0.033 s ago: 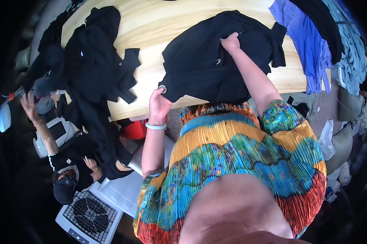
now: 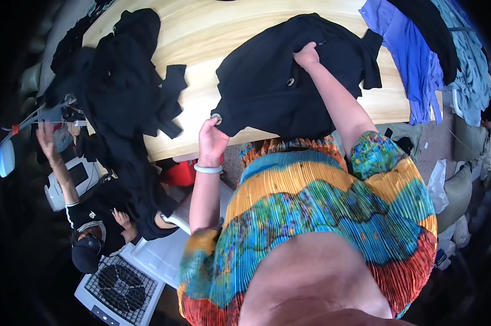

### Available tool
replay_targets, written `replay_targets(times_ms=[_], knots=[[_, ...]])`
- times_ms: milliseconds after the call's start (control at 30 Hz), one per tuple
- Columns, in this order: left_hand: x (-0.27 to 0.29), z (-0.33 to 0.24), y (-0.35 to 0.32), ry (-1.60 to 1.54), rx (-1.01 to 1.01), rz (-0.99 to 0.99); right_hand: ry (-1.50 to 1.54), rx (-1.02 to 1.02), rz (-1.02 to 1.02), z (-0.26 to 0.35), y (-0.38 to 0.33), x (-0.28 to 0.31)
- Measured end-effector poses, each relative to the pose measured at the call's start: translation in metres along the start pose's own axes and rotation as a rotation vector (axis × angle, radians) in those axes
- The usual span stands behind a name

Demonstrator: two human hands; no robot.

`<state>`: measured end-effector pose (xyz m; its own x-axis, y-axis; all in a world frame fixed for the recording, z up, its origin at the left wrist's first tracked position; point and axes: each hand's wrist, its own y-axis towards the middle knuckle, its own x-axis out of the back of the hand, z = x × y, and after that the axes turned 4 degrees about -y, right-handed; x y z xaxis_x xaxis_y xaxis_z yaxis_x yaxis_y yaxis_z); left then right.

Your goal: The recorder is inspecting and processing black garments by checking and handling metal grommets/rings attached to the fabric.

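A black jacket (image 2: 256, 87) with large round buttons lies spread on the pale wooden table (image 2: 202, 32) in front of me. My left hand (image 2: 213, 140) pinches its lower left corner, thumb beside a button (image 2: 217, 118). Higher up, my right hand (image 2: 307, 56) is closed on the front edge of the cloth, its fingertips partly hidden. Between my hands another button (image 2: 290, 82) shows on the dark fabric. One short sleeve end (image 2: 372, 81) sticks out at the right.
More black garments (image 2: 123, 81) hang over the table's left end. Purple (image 2: 408, 60) and grey-blue clothes (image 2: 463, 65) drape at the right. At the left, a co-worker (image 2: 88, 244) raises one hand (image 2: 47, 138). A fan unit (image 2: 120, 288) and a red container (image 2: 180, 174) stand below.
The co-worker's raised hand has shifted slightly, and dark cloth near it has moved away, uncovering metal parts. My hands and the jacket stay almost still.
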<state>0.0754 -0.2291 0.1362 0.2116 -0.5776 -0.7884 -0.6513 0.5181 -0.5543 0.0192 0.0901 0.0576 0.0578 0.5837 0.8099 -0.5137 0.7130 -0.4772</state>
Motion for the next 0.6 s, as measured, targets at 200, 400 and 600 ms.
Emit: replay_targets(times_ms=[200,400,600], knots=[[0.006,-0.012,0.005,-0.024,-0.054,-0.028,0.410,0.090,0.217,-0.035,0.011,0.025],[0.029,-0.021,0.007,-0.065,-0.072,-0.059,1.805,0.177,0.664,-0.090,-0.014,0.116],[0.027,-0.015,0.023,0.015,0.017,0.035,1.929,0.401,0.380,-0.094,-0.037,0.198]])
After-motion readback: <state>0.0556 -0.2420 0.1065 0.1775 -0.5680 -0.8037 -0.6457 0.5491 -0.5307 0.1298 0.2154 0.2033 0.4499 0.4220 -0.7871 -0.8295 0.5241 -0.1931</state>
